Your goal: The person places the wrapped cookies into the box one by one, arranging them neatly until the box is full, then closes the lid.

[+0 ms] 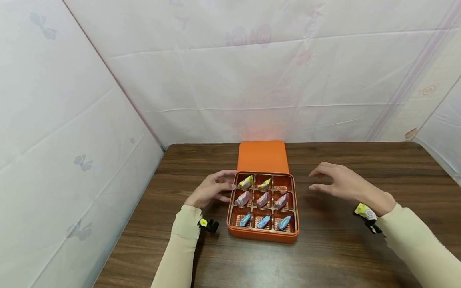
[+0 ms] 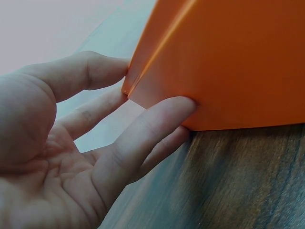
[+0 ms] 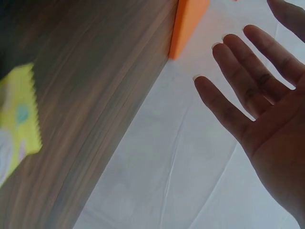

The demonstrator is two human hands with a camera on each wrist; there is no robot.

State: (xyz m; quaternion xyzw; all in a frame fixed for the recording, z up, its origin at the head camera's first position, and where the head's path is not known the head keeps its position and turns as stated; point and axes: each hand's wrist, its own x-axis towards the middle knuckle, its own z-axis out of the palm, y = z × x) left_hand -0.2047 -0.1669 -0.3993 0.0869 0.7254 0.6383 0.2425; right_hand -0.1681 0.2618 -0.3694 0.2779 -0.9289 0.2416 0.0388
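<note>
An orange box (image 1: pixel 263 237) with nine compartments stands on the table. Two yellow candies (image 1: pixel 246 183) lie in its far row, whose right compartment holds nothing. Three pink candies (image 1: pixel 262 199) fill the middle row and three blue candies (image 1: pixel 263 221) the near row. My left hand (image 1: pixel 209 190) touches the box's left side with its fingertips at the far left corner; the orange wall (image 2: pixel 238 71) fills much of the left wrist view. To the right of the box, my right hand (image 1: pixel 340 182) hovers with loosely bent fingers, holding nothing. Another yellow candy (image 1: pixel 364 211) lies beside my right wrist.
Behind the box is a flat orange lid (image 1: pixel 263 156), reaching the far edge of the dark wood table (image 1: pixel 324 256). White patterned cloth (image 1: pixel 230 80) rises behind the table and on both sides. A black wrist camera (image 1: pixel 209 225) sits at my left cuff.
</note>
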